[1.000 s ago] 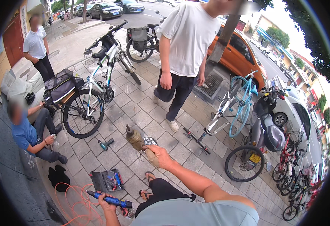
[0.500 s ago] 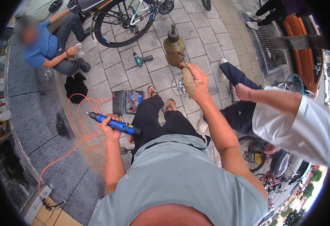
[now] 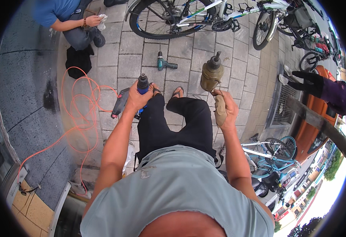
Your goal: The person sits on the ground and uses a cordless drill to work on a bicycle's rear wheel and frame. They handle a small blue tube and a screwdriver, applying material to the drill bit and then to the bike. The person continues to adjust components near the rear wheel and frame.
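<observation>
Head view: left hand [image 3: 136, 98] grips a blue tool [image 3: 142, 84], right hand [image 3: 229, 108] an olive tool [image 3: 211, 76] (any lettering illegible).

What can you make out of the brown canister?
The brown canister is rounded, grimy-looking, perhaps metal or plastic, with a narrower dark nozzle pointing forward. It is held over the paving, just beyond the right grip, which closes around a tan part. A thin cord or wire shows at its near end; how these join is unclear.
</observation>
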Demonstrator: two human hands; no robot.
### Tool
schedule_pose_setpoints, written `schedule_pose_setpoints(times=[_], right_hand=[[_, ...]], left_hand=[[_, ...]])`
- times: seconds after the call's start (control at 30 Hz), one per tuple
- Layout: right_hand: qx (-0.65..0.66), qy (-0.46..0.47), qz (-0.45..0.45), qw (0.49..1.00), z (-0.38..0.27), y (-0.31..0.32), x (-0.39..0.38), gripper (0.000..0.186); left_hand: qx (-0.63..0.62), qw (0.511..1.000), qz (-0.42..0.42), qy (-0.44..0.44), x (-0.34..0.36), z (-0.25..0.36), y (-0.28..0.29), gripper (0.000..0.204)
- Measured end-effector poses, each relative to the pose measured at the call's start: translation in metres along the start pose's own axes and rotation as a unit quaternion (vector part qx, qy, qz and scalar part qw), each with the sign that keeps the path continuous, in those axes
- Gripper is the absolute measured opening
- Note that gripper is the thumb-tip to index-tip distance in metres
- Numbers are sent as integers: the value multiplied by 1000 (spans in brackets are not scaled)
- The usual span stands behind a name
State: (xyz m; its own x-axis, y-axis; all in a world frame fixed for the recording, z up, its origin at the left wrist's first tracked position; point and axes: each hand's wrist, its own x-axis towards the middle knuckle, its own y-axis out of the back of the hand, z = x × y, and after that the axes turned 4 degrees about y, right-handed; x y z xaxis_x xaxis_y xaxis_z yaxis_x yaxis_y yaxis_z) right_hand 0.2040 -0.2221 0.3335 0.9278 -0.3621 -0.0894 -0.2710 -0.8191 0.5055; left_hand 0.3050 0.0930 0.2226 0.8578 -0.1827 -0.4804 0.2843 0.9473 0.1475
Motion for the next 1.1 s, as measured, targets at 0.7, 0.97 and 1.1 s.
schedule_pose_setpoints(times=[0.7,0.97,1.1], right_hand=[[44,331,-188,924,258,-54,218,1],[112,358,-128,918,354,-80,200,18],[117,416,-43,901,341,-53,169,28]], left_hand=[[156,957,243,-25,187,-178,-147,31],[240,905,288,-203,182,-211,-170,33],[235,878,314,-275,153,-209,-186,33]])
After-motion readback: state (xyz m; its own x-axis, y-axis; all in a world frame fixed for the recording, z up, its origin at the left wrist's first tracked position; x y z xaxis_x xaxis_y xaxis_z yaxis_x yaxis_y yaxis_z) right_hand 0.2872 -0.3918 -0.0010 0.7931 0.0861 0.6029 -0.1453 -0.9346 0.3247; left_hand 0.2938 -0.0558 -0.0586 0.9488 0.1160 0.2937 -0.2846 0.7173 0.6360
